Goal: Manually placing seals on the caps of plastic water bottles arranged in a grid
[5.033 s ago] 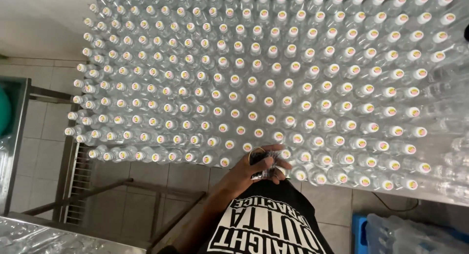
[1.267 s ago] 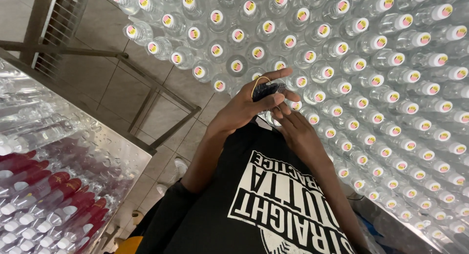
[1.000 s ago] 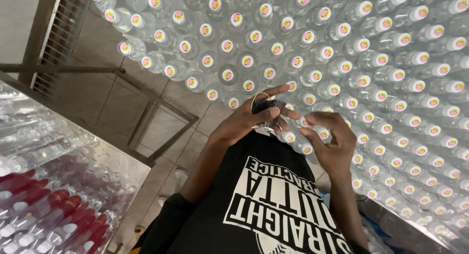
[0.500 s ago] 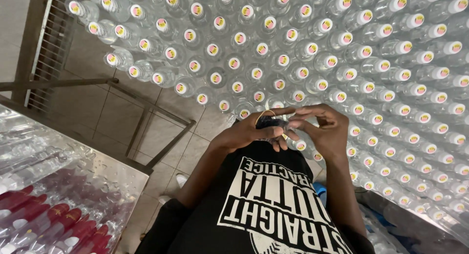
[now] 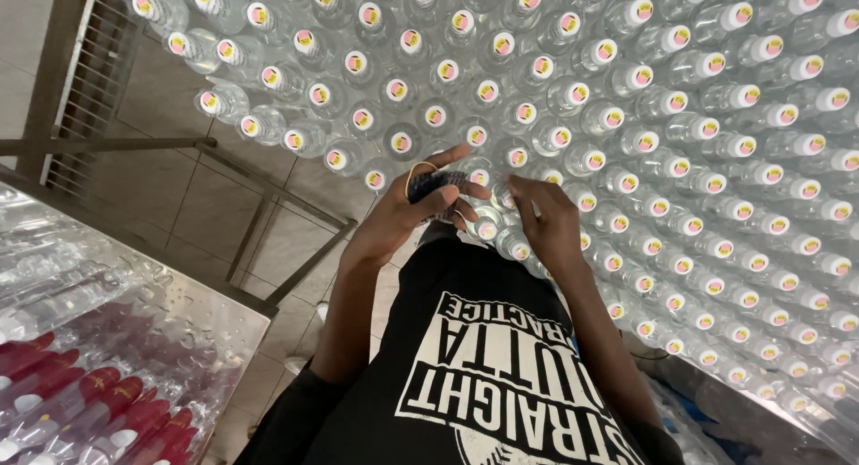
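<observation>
While both hands work at the near edge of a packed field of bottles, the grip differs on each side.

Nearest, a black printed shirt (image 5: 483, 375); to the left, a steel counter (image 5: 192, 313) over red-capped bottles (image 5: 85, 402), with tiled floor (image 5: 192, 219) and a metal frame (image 5: 268, 192) beyond. Left hand (image 5: 403, 216) grips a small dark object (image 5: 436, 182), a yellow band looped around it. Right hand (image 5: 548, 221), fingers narrowly curled, touches one clear bottle (image 5: 489, 223). Behind stand capped clear bottles (image 5: 626, 107), too many to count.

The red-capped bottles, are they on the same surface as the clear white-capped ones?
No, the red-capped bottles lie under plastic wrap at lower left, apart from the clear bottles, with tiled floor between.
</observation>
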